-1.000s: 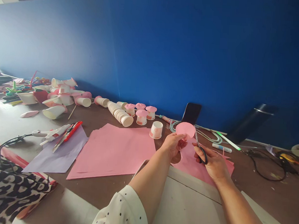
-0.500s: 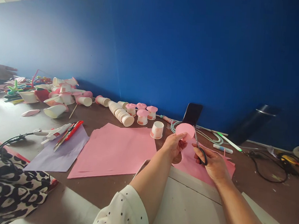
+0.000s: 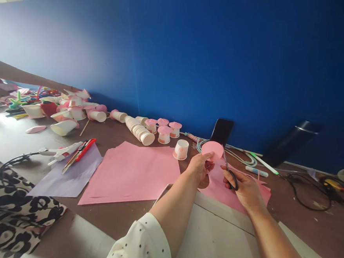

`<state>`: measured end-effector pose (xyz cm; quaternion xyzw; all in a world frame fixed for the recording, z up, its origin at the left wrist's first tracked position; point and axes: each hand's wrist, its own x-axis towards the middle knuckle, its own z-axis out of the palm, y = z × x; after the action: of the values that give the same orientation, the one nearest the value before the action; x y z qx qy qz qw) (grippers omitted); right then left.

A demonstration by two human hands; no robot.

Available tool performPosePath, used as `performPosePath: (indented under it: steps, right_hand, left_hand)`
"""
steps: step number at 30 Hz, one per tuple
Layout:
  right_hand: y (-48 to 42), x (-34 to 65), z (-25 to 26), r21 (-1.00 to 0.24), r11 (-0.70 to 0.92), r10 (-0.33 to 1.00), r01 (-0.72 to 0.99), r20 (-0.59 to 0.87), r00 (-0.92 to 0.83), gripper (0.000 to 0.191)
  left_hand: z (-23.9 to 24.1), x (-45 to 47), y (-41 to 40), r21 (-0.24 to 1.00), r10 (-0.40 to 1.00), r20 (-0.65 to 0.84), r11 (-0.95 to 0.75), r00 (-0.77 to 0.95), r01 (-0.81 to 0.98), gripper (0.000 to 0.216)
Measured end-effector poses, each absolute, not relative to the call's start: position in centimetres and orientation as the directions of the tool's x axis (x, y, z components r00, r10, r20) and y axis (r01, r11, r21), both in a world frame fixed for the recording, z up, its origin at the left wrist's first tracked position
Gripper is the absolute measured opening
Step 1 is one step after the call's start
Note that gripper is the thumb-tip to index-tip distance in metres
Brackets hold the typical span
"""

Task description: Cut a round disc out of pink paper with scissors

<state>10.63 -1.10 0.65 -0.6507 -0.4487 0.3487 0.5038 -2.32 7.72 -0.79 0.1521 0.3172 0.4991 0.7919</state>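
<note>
My left hand (image 3: 202, 167) pinches a round pink paper disc (image 3: 212, 148) between thumb and fingers. In my right hand (image 3: 243, 186) is a pair of black-handled scissors (image 3: 230, 176), its blades pointing up along the disc's right edge. Below both hands lies cut pink paper (image 3: 229, 194) with a thin curled strip at its right. A single upright paper cup (image 3: 180, 149) stands to the left of my left hand. Farther left is a stack of large pink sheets (image 3: 133, 173).
Several cups with pink paper tops (image 3: 164, 133) and a lying cup stack (image 3: 139, 130) stand behind. A glue gun (image 3: 61, 152) and red utility knife (image 3: 80, 152) rest on purple paper. A phone (image 3: 221, 130) and dark bottle (image 3: 291, 143) lean at the blue partition. A co-worker's arm (image 3: 25, 74) reaches in from the left.
The co-worker's arm at the left has stretched farther across, over the pile of cups. My hands, the disc and the scissors have hardly moved.
</note>
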Motion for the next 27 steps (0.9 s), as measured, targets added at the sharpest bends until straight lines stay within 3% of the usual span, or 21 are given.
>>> performPosePath:
  steps: [6, 14, 27]
  right_hand:
    - [-1.2, 10.76, 0.2, -0.966, -0.101, 0.939, 0.239, -0.013, 0.345, 0.056]
    - [-1.16, 11.32, -0.31, -0.951, -0.075, 0.95, 0.299, 0.024, 0.313, 0.059]
    - [-1.24, 10.67, 0.43, -0.977, -0.068, 0.939, 0.202, 0.006, 0.345, 0.058]
  left_hand:
    - [-0.69, -2.17, 7.68, 0.558, 0.884, -0.359, 0.46, 0.299, -0.69, 0.028]
    - [-0.58, -2.3, 7.69, 0.709, 0.922, -0.314, 0.387, 0.228, -0.59, 0.039]
    - [-0.89, -2.37, 7.87, 0.727, 0.919, -0.325, 0.394, 0.224, -0.563, 0.03]
